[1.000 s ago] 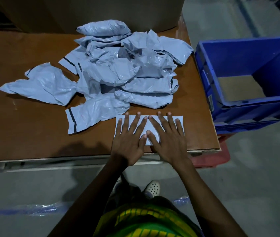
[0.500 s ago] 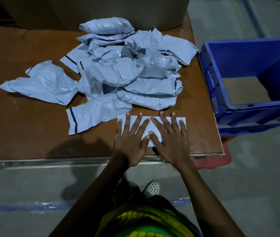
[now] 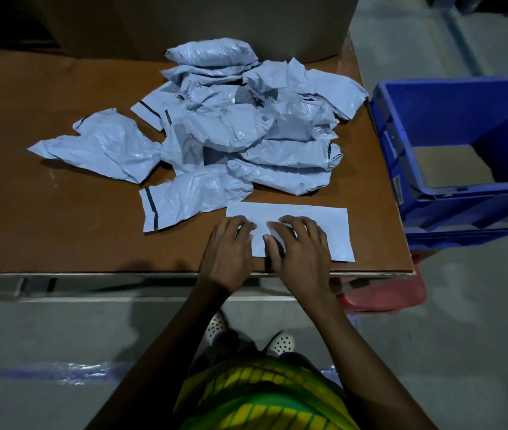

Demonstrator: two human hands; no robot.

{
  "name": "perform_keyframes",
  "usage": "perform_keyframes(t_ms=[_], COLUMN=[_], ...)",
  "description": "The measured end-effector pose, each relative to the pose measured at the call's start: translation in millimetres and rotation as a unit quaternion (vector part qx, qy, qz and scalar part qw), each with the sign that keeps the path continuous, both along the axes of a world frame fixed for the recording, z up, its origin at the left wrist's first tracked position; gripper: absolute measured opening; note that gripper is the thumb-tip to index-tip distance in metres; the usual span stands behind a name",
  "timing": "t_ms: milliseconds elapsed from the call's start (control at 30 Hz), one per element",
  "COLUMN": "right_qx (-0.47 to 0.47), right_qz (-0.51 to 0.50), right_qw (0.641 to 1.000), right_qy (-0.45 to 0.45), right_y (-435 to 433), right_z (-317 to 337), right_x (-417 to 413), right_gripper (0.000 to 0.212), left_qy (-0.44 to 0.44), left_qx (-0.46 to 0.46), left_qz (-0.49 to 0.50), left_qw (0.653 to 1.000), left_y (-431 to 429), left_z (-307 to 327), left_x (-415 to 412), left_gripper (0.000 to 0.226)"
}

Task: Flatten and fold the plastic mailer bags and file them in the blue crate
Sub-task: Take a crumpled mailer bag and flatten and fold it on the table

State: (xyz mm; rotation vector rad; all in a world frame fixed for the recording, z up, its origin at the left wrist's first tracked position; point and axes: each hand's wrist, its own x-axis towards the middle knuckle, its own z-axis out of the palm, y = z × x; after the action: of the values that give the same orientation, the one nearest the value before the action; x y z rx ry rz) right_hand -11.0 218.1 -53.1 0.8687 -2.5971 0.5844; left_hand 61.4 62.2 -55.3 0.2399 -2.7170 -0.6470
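Observation:
A flattened, folded pale blue mailer (image 3: 334,232) lies on the brown table (image 3: 44,231) near its front edge. My left hand (image 3: 229,246) sits on its left end and my right hand (image 3: 300,248) on its middle. Both have their fingers curled down onto the plastic, and the right thumb presses it. A pile of several crumpled mailers (image 3: 246,131) lies just behind, with one loose bag (image 3: 103,147) off to the left. The blue crate (image 3: 451,103) stands open to the right of the table, apart from both hands.
A large cardboard box (image 3: 184,20) stands at the back of the table. A red plastic object (image 3: 383,296) sits below the table's right corner. The table's front edge runs just under my wrists, with grey floor beyond.
My fingers were spread flat on the folded mailer; they have now curled in toward the palms. The mailer's far edge and right end are more exposed.

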Motion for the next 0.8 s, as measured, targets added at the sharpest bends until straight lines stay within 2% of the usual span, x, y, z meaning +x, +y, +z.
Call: perform_keyframes(t_ms=[200, 367, 467, 567, 800], right_qx=[-0.018, -0.023, -0.027, -0.032, -0.070], right_qz=[-0.010, 0.004, 0.005, 0.015, 0.039], right_qw=[1.000, 1.000, 1.000, 0.999, 0.997], right_qy=[0.004, -0.007, 0.012, 0.009, -0.018], right_y=[-4.8, 3.1, 14.1, 22.3, 25.6], right_z=[-9.7, 2.0, 5.8, 0.6, -7.1], right_x=[5.4, 11.1, 22.0, 27.8, 30.7], right_gripper=[0.028, 0.026, 0.020, 0.021, 0.026], left_qy=[-0.035, 0.025, 0.075, 0.077, 0.066], left_qx=[-0.040, -0.062, -0.062, -0.054, -0.076], left_qz=[-0.005, -0.016, -0.001, -0.001, -0.009], left_qw=[0.999, 0.998, 0.995, 0.996, 0.995], left_y=[4.5, 5.5, 10.6, 14.7, 17.9], left_z=[-3.6, -9.1, -12.3, -13.3, -13.2], left_x=[-1.1, 23.3, 36.5, 36.0, 35.1], left_gripper=[0.037, 0.038, 0.024, 0.019, 0.025])
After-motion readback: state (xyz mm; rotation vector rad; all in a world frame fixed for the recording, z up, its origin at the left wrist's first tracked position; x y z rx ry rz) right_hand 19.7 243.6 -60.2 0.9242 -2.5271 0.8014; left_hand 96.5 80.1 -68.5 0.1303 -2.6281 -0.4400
